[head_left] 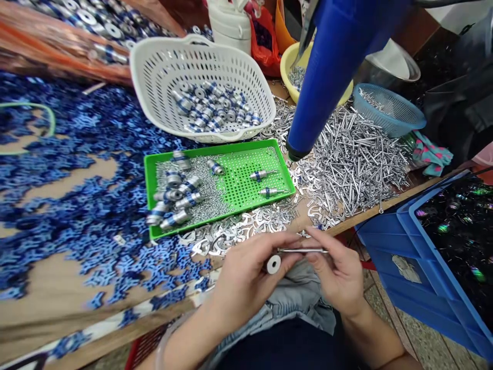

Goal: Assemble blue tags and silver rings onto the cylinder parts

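Observation:
My left hand (250, 272) is curled round a metal cylinder (273, 264), whose round end with a dark centre hole shows below the fingers. A thin metal rod (302, 250) runs level between both hands. Its right end is pinched between the thumb and fingers of my right hand (341, 270); its left end meets my left fingertips. Beyond the hands, a green tray (221, 221) holds silver-and-blue cylinders (188, 185), tiny metal pieces, and at its right side two cylinders with thin rods (269, 191).
A white basket (154, 97) of cylinders stands behind the tray. Blue star-shaped pieces (84, 205) cover the left. Metal rods (358, 159) pile at the right, near a blue basket (389, 123). A blue tube-shaped object (327, 72) hangs overhead. A blue crate (393, 272) stands right.

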Demonstrator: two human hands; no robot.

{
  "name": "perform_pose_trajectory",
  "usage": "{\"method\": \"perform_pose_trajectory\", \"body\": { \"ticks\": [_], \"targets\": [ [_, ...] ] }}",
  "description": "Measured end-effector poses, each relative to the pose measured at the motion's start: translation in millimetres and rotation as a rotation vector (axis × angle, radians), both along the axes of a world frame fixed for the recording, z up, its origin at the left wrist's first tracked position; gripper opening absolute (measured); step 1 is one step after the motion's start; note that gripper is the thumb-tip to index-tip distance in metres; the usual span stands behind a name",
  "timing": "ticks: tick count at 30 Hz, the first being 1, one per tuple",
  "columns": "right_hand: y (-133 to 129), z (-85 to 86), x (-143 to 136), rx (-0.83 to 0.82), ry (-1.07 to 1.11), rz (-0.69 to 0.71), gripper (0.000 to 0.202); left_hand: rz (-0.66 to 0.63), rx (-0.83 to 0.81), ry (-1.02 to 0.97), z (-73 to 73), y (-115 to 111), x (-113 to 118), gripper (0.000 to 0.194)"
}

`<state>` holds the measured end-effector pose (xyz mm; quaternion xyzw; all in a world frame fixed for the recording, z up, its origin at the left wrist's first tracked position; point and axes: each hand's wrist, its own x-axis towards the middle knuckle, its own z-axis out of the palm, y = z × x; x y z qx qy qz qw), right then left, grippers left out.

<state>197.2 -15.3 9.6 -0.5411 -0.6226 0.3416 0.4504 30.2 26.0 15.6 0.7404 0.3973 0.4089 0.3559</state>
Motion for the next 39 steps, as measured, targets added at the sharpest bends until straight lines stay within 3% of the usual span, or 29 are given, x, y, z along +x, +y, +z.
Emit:
{"method": "perform_pose_trajectory", "body": {
  "ticks": [3,7,13,17,21,24,27,30,32,34,36,39],
  "targets": [
    [-0.1,-4.1,-5.2,0.019,0.029,0.091,0.041,0.037,-0.125,-0.088,-5.0,-3.2,-3.7,0.037],
    [-3.0,-3.8,-9.9,0.034,0.172,-0.074,0.035,0.004,-0.224,-0.124,-7.0,-7.1,-9.3,0.048],
    [0.2,15.2,-12.3,0.069,-0.113,0.139,0.034,-0.074,-0.086,0.078,-7.7,-11.2,-14.2,0.055],
    [2.1,15.8,-12.8,0.013,-0.183,0.121,0.028,-0.143,-0.042,0.135,-6.8,-13.3,-18.8,0.056],
    [4.1,4.6,-15.0,-0.153,0.086,0.072,0.028,-0.068,-0.166,-0.126,-5.0,-12.5,-24.3,0.047],
    [4.5,-5.3,-22.2,-0.302,0.267,0.119,0.030,-0.045,-0.230,-0.270,-4.0,-8.3,-27.3,0.041],
    [2.8,-15.8,-31.6,-0.473,0.499,0.193,0.037,-0.103,-0.124,-0.144,-5.2,-2.3,-29.6,0.033],
    [9.3,-23.3,-34.5,-0.610,0.673,0.317,0.044,-0.003,0.096,0.039,-10.3,4.3,-34.5,0.028],
    [24.8,-24.4,-31.0,-0.595,0.598,0.346,0.040,0.090,0.213,0.203,-15.3,10.1,-41.1,0.033],
    [49.5,-23.4,-25.2,-0.454,0.379,0.244,0.033,0.143,0.247,0.334,-20.2,17.4,-51.0,0.045],
    [78.8,-22.9,-19.8,-0.216,0.041,0.060,0.030,0.186,0.238,0.420,-24.0,26.1,-63.5,0.053],
    [115.7,-28.7,-16.5,0.061,-0.487,-0.069,0.027,0.337,0.260,0.556,-25.7,39.7,-83.0,0.040]
  ]
}}
